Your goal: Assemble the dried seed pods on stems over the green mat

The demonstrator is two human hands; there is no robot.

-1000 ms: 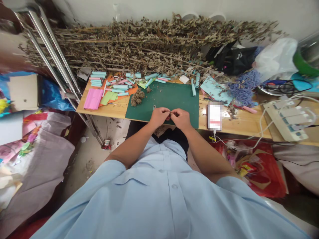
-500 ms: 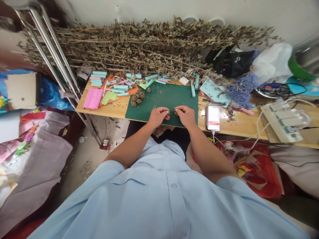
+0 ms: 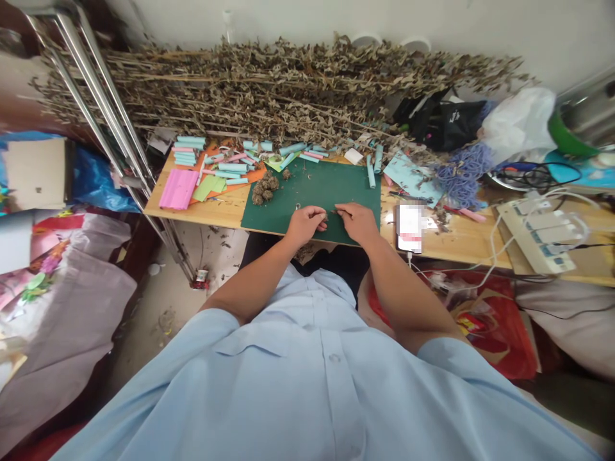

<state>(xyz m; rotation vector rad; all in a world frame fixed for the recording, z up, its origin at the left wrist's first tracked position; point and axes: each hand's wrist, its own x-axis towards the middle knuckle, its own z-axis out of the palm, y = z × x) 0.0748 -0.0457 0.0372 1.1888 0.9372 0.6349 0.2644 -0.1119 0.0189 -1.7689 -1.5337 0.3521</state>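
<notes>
Overlapping one mat (image 3: 288, 186): two hands (image 3: 305, 225) (image 3: 359, 223)

A small, dark, dried-looking bit (image 3: 327, 220) is sitting pinched at the fingertips of the left hand (image 3: 306, 224), above the mat's (image 3: 331, 186) near edge, right of its middle; its exact shape is too small to tell. Another tiny brownish bit (image 3: 334, 211) is showing at the right hand's (image 3: 356, 224) fingertips, just beside the first. Rough, brown, crumbly balls (image 3: 265, 189) are lying heaped together near the mat's left edge, and a smaller loose clump (image 3: 287, 173) is resting apart from them, closer to the far edge.
</notes>
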